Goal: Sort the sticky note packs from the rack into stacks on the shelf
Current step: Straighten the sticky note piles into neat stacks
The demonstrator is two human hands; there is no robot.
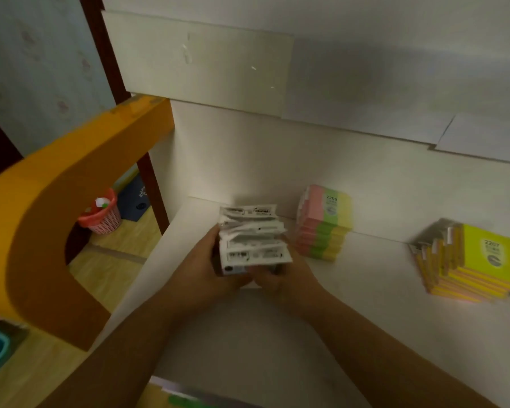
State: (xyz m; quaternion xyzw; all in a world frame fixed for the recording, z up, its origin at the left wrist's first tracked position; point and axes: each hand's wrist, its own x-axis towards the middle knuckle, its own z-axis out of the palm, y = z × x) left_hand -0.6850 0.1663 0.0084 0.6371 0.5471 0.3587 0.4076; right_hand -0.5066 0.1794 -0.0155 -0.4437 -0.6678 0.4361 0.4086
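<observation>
White shelf [365,304] w/ two stacks already; left hand [202,267] & right hand [280,279] both closed round a bundle of packs [252,238] at back-left corner — square edges b4 letting go.

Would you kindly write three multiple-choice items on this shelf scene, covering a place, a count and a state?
1. Where is the pink, green and yellow stack?
A. in the red basket
B. on the shelf by the back wall
C. on the floor

2. How many stacks stand on the shelf untouched by a hand?
A. two
B. four
C. none

3. What are the hands doing?
A. resting empty
B. both gripping a bundle of packs
C. holding the basket

Answers: 1 B, it stands at the shelf's back edge; 2 A, that stack and the yellow stack; 3 B, the left hand and right hand clasp it.
</observation>
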